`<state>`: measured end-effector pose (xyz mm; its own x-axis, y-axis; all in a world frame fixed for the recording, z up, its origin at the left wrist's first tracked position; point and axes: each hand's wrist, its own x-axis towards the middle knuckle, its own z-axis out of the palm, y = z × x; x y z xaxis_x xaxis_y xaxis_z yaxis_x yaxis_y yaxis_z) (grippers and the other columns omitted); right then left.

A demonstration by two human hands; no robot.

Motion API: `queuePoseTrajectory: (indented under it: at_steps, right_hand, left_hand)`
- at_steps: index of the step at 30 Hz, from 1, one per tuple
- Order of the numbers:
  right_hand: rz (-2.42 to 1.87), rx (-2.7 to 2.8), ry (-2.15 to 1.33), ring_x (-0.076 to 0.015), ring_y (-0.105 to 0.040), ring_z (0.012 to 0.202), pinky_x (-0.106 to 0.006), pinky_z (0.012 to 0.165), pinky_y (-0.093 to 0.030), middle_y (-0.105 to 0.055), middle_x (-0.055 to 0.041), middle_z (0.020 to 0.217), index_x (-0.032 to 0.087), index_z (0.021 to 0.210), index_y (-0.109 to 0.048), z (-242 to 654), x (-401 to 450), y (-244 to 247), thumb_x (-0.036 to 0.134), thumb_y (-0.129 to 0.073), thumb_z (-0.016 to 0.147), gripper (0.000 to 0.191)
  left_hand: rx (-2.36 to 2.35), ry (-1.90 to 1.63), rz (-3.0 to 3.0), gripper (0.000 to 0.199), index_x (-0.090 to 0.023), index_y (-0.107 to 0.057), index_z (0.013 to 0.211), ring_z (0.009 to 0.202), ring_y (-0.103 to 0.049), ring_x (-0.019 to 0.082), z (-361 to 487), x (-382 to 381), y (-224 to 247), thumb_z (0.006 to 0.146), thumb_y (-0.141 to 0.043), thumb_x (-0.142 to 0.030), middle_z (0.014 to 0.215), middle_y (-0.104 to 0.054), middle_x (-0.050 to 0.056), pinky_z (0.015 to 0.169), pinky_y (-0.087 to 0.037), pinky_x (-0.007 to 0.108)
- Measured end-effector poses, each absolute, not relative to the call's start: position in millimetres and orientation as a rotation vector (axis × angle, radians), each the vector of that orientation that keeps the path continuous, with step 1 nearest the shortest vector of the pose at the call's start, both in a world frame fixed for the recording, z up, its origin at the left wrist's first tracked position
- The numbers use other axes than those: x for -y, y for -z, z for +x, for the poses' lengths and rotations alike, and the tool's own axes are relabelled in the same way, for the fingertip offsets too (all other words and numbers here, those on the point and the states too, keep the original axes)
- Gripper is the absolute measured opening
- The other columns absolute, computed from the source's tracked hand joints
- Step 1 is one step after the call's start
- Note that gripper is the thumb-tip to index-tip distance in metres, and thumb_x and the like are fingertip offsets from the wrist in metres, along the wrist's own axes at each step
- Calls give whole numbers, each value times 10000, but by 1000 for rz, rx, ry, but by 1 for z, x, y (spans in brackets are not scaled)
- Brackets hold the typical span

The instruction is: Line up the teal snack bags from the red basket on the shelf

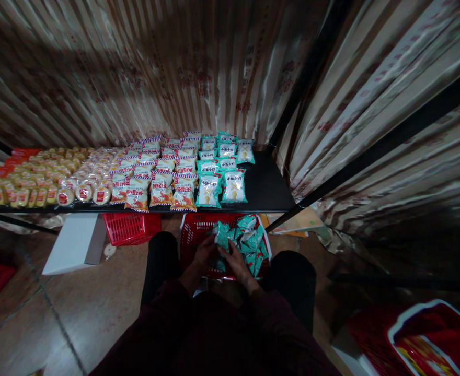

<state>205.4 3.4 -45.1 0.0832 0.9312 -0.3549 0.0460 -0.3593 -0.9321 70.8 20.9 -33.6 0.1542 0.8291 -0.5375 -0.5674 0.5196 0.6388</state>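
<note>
My left hand (pixel 205 251) and my right hand (pixel 234 261) are close together over a red basket (pixel 186 232) between my knees. Both are closed on a teal snack bag (pixel 221 233), one hand at each side of it. More teal snack bags (pixel 252 241) lie jumbled in the basket, mostly to the right of my hands. On the black shelf (pixel 267 183) just beyond, teal-and-white snack bags (pixel 234 186) stand upright in rows. To their left are rows of orange-and-white snack bags (pixel 161 190).
Round wrapped snacks (pixel 84 192) and yellow wrapped cakes (pixel 22 196) fill the shelf's left part. Below it are another red basket (pixel 130 230) and a white box (pixel 71 243). A dark post (pixel 332 183) slants up at the right. A lidless red basket (pixel 394 334) sits at lower right.
</note>
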Motion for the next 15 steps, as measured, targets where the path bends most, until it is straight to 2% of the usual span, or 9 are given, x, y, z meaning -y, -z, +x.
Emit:
queuePoseTrajectory:
  at_steps: [3, 6, 11, 15]
  right_hand:
    - [-1524, 990, -1422, -242, -619, 1065, -396, 951, -477, -670, -78, 1155, 203, 1211, -570, 207, -3, 44, 545, -686, 661, 657]
    - [-1543, 985, -1402, -243, -599, 1101, -396, 944, -476, -671, -72, 1154, 213, 1225, -561, 208, -4, 44, 510, -673, 672, 638]
    - [-1543, 811, -1381, -259, -600, 1105, -395, 922, -493, -658, -75, 1183, 224, 1259, -553, 210, -7, 44, 430, -665, 645, 658]
    - [-1565, 670, -1442, -267, -647, 1010, -382, 796, -541, -659, -71, 1189, 212, 1306, -521, 213, -7, 46, 390, -600, 669, 666]
  left_hand:
    - [-1037, -1007, 332, 504, -170, -682, 1031, 707, -629, 154, 73, -21, 33, 539, -784, -206, 855, -705, 45, 701, -481, 282]
    - [-1056, -1006, 348, 502, -161, -679, 1025, 630, -599, 123, 73, -22, 35, 536, -784, -201, 790, -691, 24, 636, -466, 252]
    - [-1097, -1049, 307, 517, -166, -656, 1012, 626, -605, 123, 72, -22, 43, 521, -811, -216, 784, -687, 15, 643, -476, 258]
    - [-1219, -994, 312, 450, -151, -662, 955, 689, -628, 153, 72, -19, 50, 551, -820, -273, 800, -695, 48, 694, -489, 285]
